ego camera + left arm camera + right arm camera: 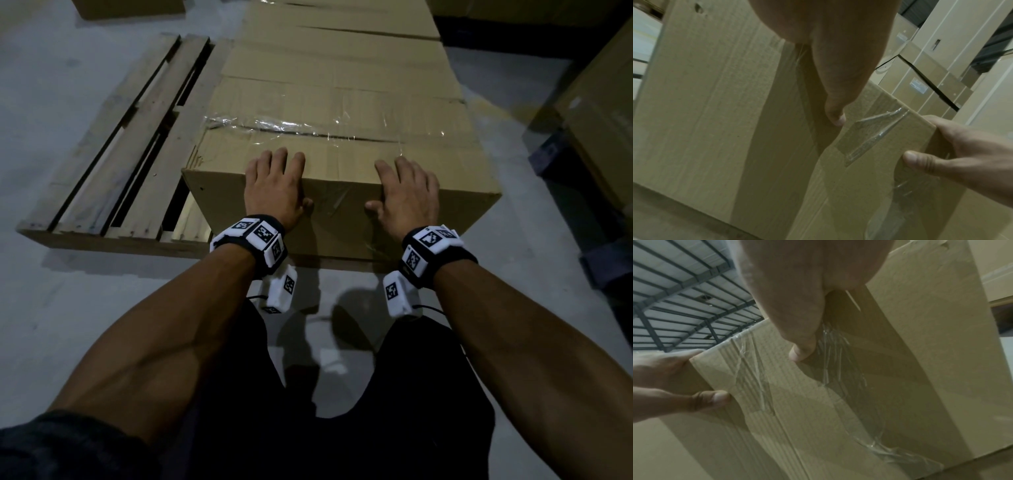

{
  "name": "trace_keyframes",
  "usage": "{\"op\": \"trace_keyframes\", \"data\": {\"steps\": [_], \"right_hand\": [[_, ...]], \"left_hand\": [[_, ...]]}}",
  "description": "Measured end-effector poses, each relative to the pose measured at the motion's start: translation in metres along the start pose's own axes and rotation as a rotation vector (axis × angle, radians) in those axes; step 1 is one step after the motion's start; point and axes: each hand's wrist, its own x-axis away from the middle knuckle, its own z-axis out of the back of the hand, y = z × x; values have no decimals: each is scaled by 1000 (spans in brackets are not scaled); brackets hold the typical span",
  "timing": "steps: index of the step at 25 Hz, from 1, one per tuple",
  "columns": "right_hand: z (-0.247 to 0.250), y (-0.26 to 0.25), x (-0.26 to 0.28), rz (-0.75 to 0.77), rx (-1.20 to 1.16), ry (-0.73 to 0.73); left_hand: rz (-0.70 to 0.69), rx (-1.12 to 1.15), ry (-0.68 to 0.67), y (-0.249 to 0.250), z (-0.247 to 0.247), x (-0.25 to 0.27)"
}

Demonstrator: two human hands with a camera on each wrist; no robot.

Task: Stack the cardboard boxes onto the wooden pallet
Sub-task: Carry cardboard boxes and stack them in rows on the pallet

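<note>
A taped cardboard box (342, 137) sits on the right part of the wooden pallet (113, 144), its near face toward me. My left hand (274, 185) wraps over the box's near top edge, fingers on the lid and thumb on the front face. My right hand (407, 192) holds the same edge further right in the same way. In the left wrist view the left thumb (835, 116) presses the box (715, 113), with the right hand (962, 154) gripping the edge. The right wrist view shows the right thumb (801, 352) on the box (838, 402).
More cardboard boxes (342, 44) lie in a row behind this one on the pallet. Bare slats show on the pallet's left side. Other boxes (603, 102) stand at the right, and one (130, 7) at the far left. Grey concrete floor (51, 308) surrounds the pallet.
</note>
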Motion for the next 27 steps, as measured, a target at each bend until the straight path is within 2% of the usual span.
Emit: {"op": "trace_keyframes", "data": {"steps": [4, 7, 11, 16, 18, 22, 27], "right_hand": [[15, 1, -2, 5, 21, -167], [57, -4, 6, 19, -10, -285], [149, -17, 31, 6, -107, -461], [317, -39, 50, 48, -217, -686], [386, -51, 53, 79, -260, -709], [467, -87, 59, 149, -341, -680], [488, -160, 66, 249, -397, -614]], "left_hand": [[-13, -13, -167, -1, 22, -3], [11, 3, -268, -2, 71, 0], [55, -12, -404, -1, 168, 23], [131, 41, -463, 0, 339, 70], [182, 65, -457, -3, 412, 89], [299, 125, -397, -19, 499, 116], [431, 156, -328, -69, 532, 143]]}}
